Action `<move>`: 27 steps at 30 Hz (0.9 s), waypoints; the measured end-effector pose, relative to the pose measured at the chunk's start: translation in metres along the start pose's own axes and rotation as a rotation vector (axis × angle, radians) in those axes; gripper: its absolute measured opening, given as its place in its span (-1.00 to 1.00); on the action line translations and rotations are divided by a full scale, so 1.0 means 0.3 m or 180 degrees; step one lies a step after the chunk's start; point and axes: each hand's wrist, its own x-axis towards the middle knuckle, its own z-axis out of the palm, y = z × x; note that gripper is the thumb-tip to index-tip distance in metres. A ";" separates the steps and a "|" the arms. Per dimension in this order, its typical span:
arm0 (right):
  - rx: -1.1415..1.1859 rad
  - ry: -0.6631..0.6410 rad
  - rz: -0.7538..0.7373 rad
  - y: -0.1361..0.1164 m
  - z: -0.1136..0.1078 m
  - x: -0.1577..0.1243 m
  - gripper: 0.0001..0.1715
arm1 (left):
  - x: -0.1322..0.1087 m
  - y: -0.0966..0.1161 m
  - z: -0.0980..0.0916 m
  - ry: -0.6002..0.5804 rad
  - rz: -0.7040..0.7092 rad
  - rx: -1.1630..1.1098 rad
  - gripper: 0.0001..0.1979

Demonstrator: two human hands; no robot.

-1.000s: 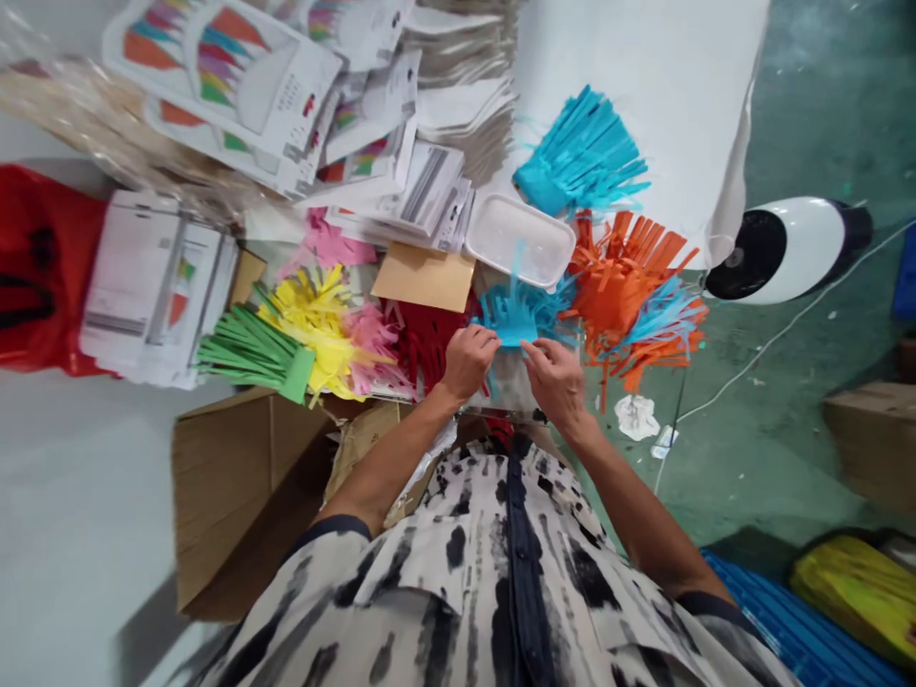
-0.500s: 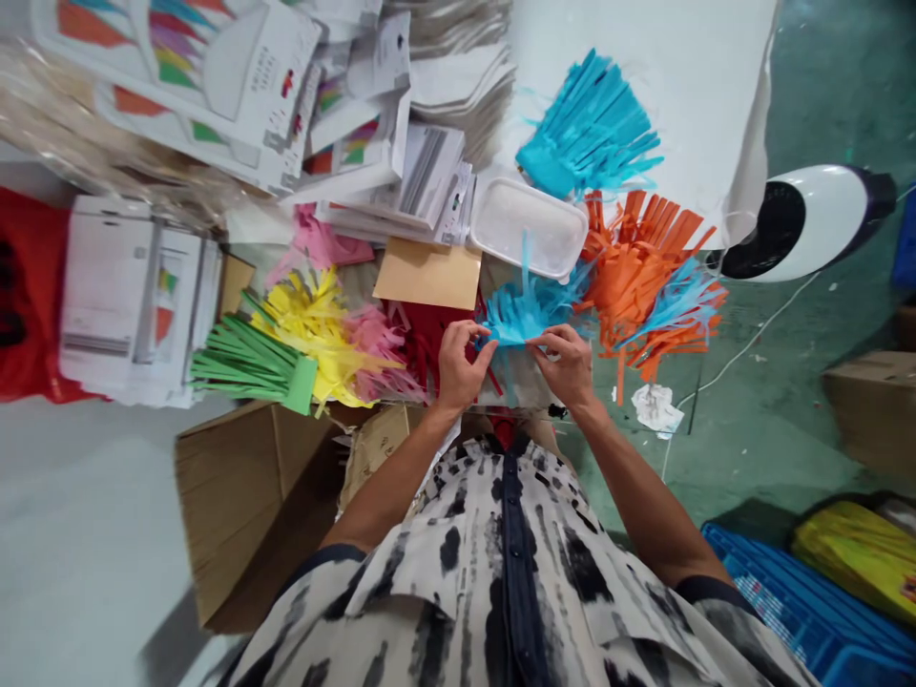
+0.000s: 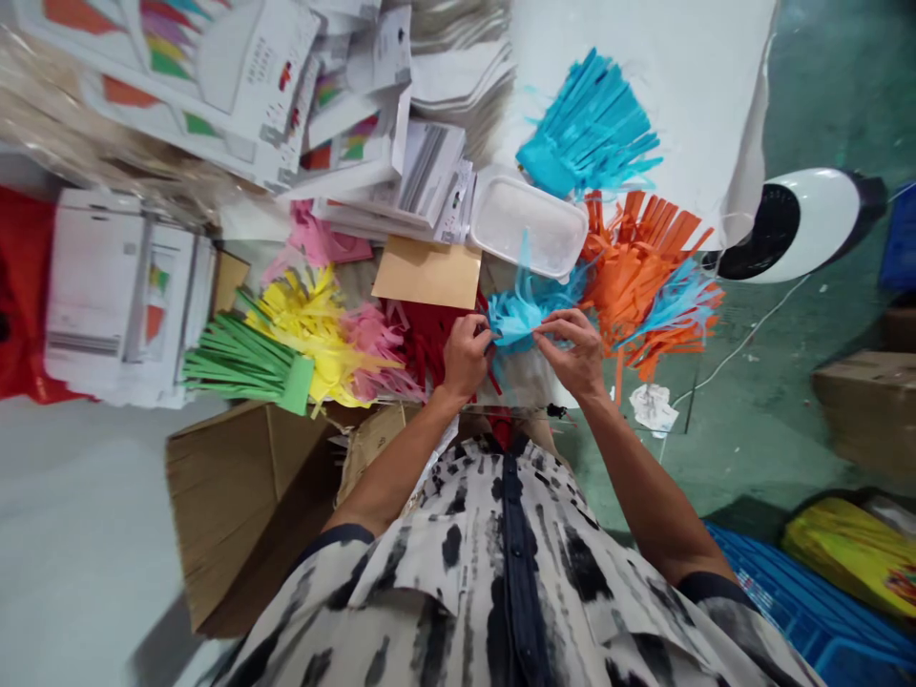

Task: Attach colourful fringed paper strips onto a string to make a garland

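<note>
Between my two hands is a light blue tissue paper fringe [image 3: 516, 310], its strips fanned upward and its lower edge toward me. My left hand [image 3: 467, 358] is closed in a pinch at the left end of that edge. With thumb and fingertips, my right hand [image 3: 574, 351] grips the right side. More blue fringe lies just behind. Dark red fringe [image 3: 424, 343] is left of my left hand, partly under a tan card [image 3: 427, 272]. Orange fringe [image 3: 630, 277] with some blue strips lies to the right of my right hand.
Green [image 3: 247, 361], yellow [image 3: 304, 324] and pink fringes [image 3: 376, 348] lie at the left. A white plastic tub [image 3: 530, 221] stands behind my hands, near a larger blue fringe bundle [image 3: 591, 124]. Printed white packages [image 3: 236, 72] pile up at the back left. An open cardboard box [image 3: 229, 506] stands below.
My right hand has shifted slightly right and turned, and the left has moved a little too. The straight lower edge of the blue fringe now looks gathered and bent.
</note>
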 end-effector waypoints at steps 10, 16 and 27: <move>-0.0226 -0.0008 -0.0267 -0.055 -0.093 0.107 -0.92 | 0.024 0.025 -0.025 0.0352 0.0059 0.0058 -0.90; -0.0097 -0.0316 -0.0068 -0.045 -0.058 0.103 -0.92 | 0.033 0.097 -0.080 0.0675 0.0239 -0.0628 -0.76; 0.0259 -0.0150 0.0305 -0.040 -0.039 0.118 -0.94 | 0.048 0.076 -0.073 0.0875 0.0336 -0.1004 -0.69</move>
